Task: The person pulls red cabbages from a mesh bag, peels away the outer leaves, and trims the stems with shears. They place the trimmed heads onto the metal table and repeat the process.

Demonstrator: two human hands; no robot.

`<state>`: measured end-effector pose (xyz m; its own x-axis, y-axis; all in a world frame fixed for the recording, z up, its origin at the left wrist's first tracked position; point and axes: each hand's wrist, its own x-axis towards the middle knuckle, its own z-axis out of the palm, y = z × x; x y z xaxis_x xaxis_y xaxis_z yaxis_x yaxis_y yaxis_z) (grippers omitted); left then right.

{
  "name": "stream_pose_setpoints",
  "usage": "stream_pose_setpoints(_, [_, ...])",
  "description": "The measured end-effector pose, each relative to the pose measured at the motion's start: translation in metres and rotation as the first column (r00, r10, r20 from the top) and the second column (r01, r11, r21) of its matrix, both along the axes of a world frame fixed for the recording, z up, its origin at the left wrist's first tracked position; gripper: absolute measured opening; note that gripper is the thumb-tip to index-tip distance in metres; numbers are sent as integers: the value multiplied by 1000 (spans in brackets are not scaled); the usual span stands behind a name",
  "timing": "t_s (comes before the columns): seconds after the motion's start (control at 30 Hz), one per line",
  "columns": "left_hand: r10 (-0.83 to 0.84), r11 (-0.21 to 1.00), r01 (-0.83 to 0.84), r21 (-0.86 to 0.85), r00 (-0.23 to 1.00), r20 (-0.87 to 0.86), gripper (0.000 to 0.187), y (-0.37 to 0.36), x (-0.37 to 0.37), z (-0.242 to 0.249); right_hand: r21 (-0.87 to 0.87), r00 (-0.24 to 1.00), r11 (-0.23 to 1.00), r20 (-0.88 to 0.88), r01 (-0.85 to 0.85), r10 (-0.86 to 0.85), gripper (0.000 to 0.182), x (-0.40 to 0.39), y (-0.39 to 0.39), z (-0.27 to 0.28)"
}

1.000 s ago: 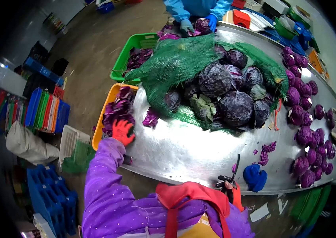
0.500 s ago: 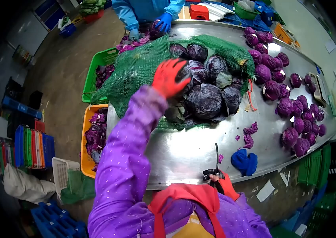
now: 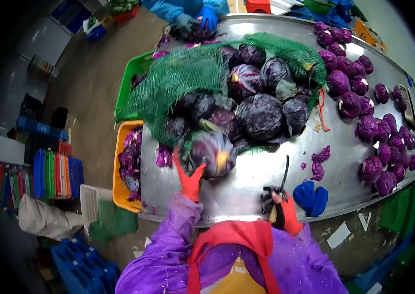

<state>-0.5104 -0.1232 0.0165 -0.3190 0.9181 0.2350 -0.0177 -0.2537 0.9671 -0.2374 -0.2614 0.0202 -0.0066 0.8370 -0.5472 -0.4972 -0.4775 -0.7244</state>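
Observation:
My left hand (image 3: pixel 188 176), in a red glove with dark fingers, grips a red cabbage (image 3: pixel 213 156) from its left side; motion blurs both. This cabbage is at the near edge of the pile, above the metal table. My right hand (image 3: pixel 284 209), also gloved, is closed around a knife (image 3: pixel 286 171) near the table's front edge, its thin dark blade pointing away from me. Beyond the left hand, a green mesh sack (image 3: pixel 183 78) lies open, with large dark red cabbages (image 3: pixel 260 116) spilling from it.
Trimmed purple cabbages (image 3: pixel 350 105) cover the right side of the metal table (image 3: pixel 246 198). A blue cloth (image 3: pixel 310 198) lies beside my right hand. Orange (image 3: pixel 117 181) and green (image 3: pixel 124 93) crates stand at the left edge. Across the table, a co-worker's gloved hands (image 3: pixel 207 18) handle leaves.
My left hand has come back toward me from the pile, bringing a cabbage. The mesh is drawn back on the left, exposing more cabbages. The right hand still holds the knife.

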Motion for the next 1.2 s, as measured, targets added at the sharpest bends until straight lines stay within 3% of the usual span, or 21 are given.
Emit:
stream_pose_setpoints(0.03, [-153, 983, 132, -125, 972, -180, 79, -9, -16, -35, 2, 1000, 1000, -16, -7, 7, 42, -5, 13, 4])
stream_pose_setpoints(0.07, [-177, 984, 159, -78, 853, -491, 75, -19, -18, -38, 51, 999, 998, -2, -44, 44, 42, -10, 26, 10])
stream_pose_setpoints(0.1, [-247, 967, 215, -137, 923, -295, 75, -26, -18, -37, 77, 997, 994, -15, -74, 75, 41, -15, 35, 6])
stream_pose_setpoints(0.17, [-299, 929, 326, -175, 940, 164, 74, -35, -10, -32, 62, 993, 991, 20, -118, 116, 42, -26, 45, 5])
stream_pose_setpoints(0.27, [-261, 960, 207, -189, 905, -336, 74, -42, -4, -24, 107, 990, 987, 76, -123, 115, 43, -49, 50, -5])
stream_pose_setpoints(0.3, [-231, 969, 174, -175, 890, -393, 76, -47, -3, -25, 136, 984, 979, 115, -152, 136, 45, -54, 53, -8])
stream_pose_setpoints(0.4, [-268, 938, 232, -258, 956, -116, 77, -63, -14, -16, 122, 965, 970, 183, -212, 188, 50, -53, 60, -6])
stream_pose_setpoints(0.43, [-301, 857, 313, -409, 949, 95, 79, -74, -20, 2, 139, 962, 961, 170, -237, 213, 52, -52, 65, -5])
stream_pose_setpoints(0.47, [-412, 813, 241, -530, 881, -232, 84, -80, -31, 19, 155, 959, 953, 155, -260, 237, 55, -50, 70, -4])
stream_pose_setpoints(0.53, [-453, 826, 256, -503, 831, -322, 91, -84, -36, 16, 187, 949, 938, 179, -291, 258, 55, -48, 78, -22])
stream_pose_setpoints(0.6, [-426, 901, 332, -279, 797, -428, 99, -70, -43, -25, 244, 958, 930, 150, -276, 245, 52, -50, 84, -25])
stream_pose_setpoints(0.63, [-498, 801, 547, -242, 834, 238, 105, -67, -30, -35, 166, 951, 936, 68, -309, 302, 51, -50, 80, -23])
stream_pose_setpoints(0.67, [-405, 807, 486, -335, 869, 283, 108, -67, -17, -22, 197, 949, 930, 123, -310, 290, 52, -53, 74, -39])
stream_pose_setpoints(0.73, [-379, 821, 472, -321, 871, 312, 106, -71, -13, -21, 197, 976, 956, 61, -219, 211, 52, -59, 70, -41])
stream_pose_setpoints(0.83, [-309, 868, 333, -369, 943, 124, 97, -98, -16, -20, 148, 935, 926, 118, -349, 334, 50, -58, 64, -46])
stream_pose_setpoints(0.9, [-195, 849, 260, -460, 963, 184, 95, -115, -17, -14, 67, 912, 915, 135, -398, 387, 43, -64, 64, -28])
stream_pose_setpoints(0.93, [-148, 840, 220, -496, 972, 181, 94, -122, -18, -17, 6, 892, 906, 173, -424, 417, 39, -62, 64, -11])
stream_pose_setpoints(1.03, [-162, 875, 175, -452, 984, 67, 92, -134, -17, -26, 175, 804, 914, 555, -366, 215, 29, -50, 46, -40])
stream_pose_setpoints(1.07, [-122, 871, 156, -466, 987, 102, 91, -135, -11, -22, -20, 770, 909, 524, -417, 365, 24, -44, 42, -9])
stream_pose_setpoints(1.17, [-47, 870, 107, -481, 990, 136, 87, -127, 8, -8, 89, 641, 794, 647, -601, 412, 22, -41, 15, -2])
stream_pose_setpoints(1.2, [-8, 872, 76, -483, 990, 140, 87, -126, 12, -10, 49, 585, 759, 670, -649, 457, 21, -44, 10, -2])
